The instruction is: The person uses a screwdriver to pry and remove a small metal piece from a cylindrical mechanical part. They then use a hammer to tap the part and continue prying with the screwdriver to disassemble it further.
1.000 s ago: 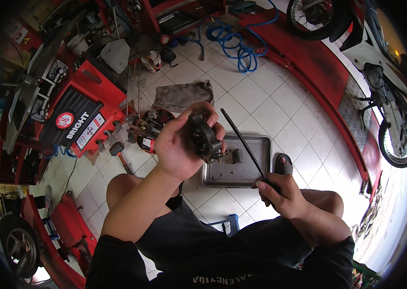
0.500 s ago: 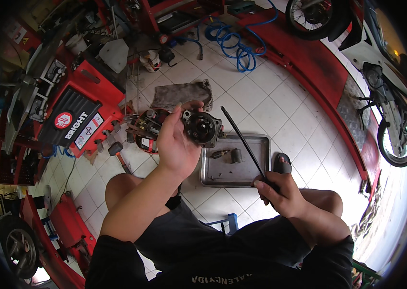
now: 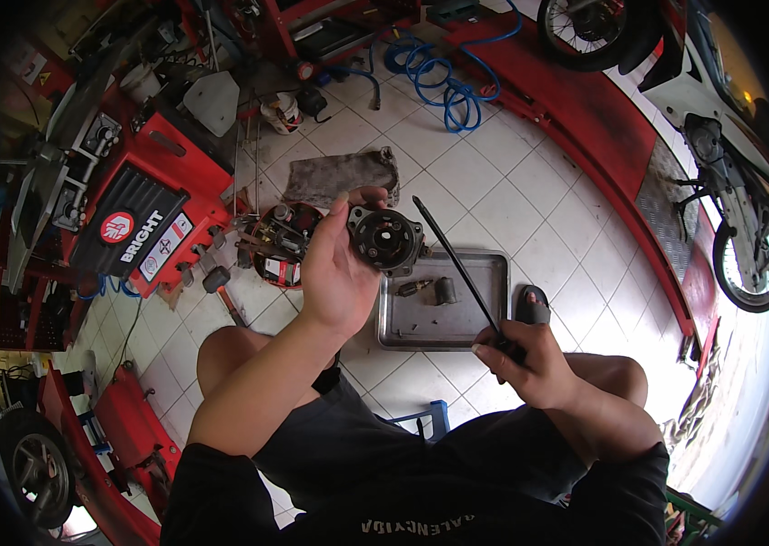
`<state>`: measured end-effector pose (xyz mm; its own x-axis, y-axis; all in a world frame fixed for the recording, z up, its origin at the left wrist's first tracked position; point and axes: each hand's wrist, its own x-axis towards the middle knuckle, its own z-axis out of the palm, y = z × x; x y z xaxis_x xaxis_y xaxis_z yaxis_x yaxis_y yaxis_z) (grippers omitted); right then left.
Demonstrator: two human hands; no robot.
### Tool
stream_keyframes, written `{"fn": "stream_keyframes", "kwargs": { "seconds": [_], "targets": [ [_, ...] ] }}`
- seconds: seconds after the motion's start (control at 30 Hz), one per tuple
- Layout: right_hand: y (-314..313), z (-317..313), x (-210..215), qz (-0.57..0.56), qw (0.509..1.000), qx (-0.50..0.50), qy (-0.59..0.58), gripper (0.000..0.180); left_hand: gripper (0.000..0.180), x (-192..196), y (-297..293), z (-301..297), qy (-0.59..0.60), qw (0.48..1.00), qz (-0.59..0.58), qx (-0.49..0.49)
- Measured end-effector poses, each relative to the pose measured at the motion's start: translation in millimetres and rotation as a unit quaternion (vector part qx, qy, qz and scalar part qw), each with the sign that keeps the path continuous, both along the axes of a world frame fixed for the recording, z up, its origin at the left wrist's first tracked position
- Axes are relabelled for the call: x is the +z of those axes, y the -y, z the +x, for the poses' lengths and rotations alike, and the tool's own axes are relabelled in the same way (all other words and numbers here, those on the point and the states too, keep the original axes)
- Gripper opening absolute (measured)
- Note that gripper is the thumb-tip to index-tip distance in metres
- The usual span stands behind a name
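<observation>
Both hands are gripping: the left hand [image 3: 337,273] is holding a round black metal engine part [image 3: 387,238], the right hand [image 3: 530,364] a long thin black rod [image 3: 457,268].

A black panel [image 3: 134,227] bearing a red round logo and white label strips is sitting on the red machine [image 3: 175,173], left of frame centre.

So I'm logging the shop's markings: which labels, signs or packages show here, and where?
Machine label: on the red machine's black panel, left; round red emblem, white lettering.
White stickers: beside it, rectangular.
Warning sticker: upper left, small yellow triangle.
Round tin: on the floor by the left hand; red, with small labels.
</observation>
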<state>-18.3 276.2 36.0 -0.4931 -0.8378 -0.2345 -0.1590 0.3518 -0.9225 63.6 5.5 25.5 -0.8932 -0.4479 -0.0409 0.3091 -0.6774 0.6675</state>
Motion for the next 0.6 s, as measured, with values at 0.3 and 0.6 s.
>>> {"fn": "stream_keyframes", "kwargs": {
  "seconds": [0.3,0.6],
  "targets": [
    [-0.8,0.2,3.5,0.008,0.999,0.037,0.032,0.031,0.047,-0.4,-2.7,-1.4,-0.014,0.990,-0.129,0.059],
    [-2.1,-1.0,3.7,0.000,0.999,0.034,0.026,0.034,0.048,3.5,-8.7,-4.1,0.001,0.986,-0.144,0.083]
  ]
}}
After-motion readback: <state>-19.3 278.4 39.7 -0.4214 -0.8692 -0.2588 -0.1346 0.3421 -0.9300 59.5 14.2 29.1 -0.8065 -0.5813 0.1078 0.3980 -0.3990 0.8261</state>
